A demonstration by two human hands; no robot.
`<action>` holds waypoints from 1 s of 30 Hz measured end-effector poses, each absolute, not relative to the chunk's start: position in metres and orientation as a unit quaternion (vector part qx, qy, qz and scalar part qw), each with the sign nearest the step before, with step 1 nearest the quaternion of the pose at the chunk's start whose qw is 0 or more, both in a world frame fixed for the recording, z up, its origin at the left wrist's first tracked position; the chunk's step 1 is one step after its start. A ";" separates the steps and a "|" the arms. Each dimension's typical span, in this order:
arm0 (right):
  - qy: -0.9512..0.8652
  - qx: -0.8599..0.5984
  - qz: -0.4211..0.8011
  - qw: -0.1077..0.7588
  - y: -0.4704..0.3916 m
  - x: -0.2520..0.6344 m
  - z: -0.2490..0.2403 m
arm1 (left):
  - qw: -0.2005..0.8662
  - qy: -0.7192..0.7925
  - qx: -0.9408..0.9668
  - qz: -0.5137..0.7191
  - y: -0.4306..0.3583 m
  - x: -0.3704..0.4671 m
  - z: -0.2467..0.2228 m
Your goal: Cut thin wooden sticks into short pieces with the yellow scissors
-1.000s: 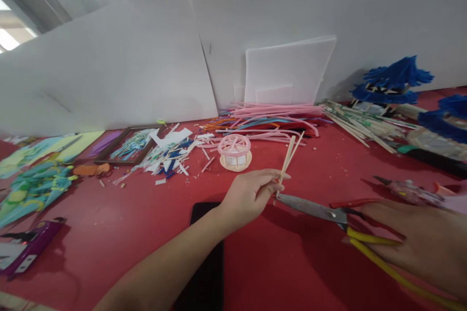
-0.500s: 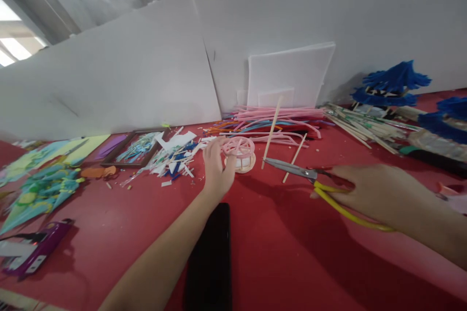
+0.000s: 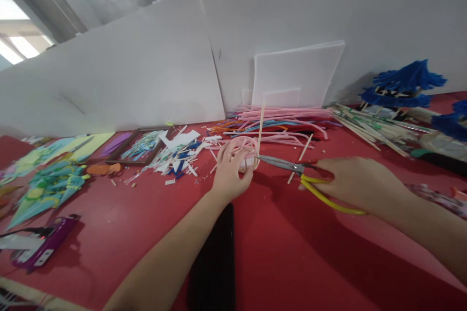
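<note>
The pink model (image 3: pixel 250 160), at twelve o'clock, sits in the left hand (image 3: pixel 231 169), fingers clasping it; likely light, fragile, best held by its base. At its three o'clock: a stick (image 3: pixel 261 129), then scissors (image 3: pixel 282 163) in the right hand (image 3: pixel 352 180), fingers around the handles.

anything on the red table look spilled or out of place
Yes: loose scraps lie heaped to the right of the brown tray, and a small white piece lies apart from that heap. They look spilled because no container holds them.
</note>
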State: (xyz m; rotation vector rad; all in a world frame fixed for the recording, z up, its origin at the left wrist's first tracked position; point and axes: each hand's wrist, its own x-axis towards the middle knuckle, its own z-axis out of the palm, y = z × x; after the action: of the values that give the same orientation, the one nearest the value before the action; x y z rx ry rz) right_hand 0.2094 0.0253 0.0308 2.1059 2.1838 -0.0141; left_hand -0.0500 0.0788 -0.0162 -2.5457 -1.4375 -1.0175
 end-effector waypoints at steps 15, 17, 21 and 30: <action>0.720 0.692 -0.014 0.052 0.026 0.209 0.029 | 0.020 -0.465 -0.832 -0.303 0.080 -0.049 -0.011; 0.720 0.692 -0.013 0.053 0.026 0.210 0.028 | 0.019 -0.467 -0.832 -0.299 0.080 -0.050 -0.011; 0.720 0.692 -0.013 0.059 0.026 0.210 0.027 | 0.015 -0.463 -0.835 -0.295 0.081 -0.050 -0.010; 0.722 0.690 -0.013 0.048 0.025 0.208 0.030 | 0.015 -0.460 -0.833 -0.307 0.081 -0.049 -0.012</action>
State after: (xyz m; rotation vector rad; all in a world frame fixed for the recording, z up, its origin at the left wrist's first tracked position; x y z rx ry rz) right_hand 0.2082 0.0246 0.0300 2.1043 2.2002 -0.0411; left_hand -0.0493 0.0813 -0.0122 -2.5930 -1.4306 -0.9543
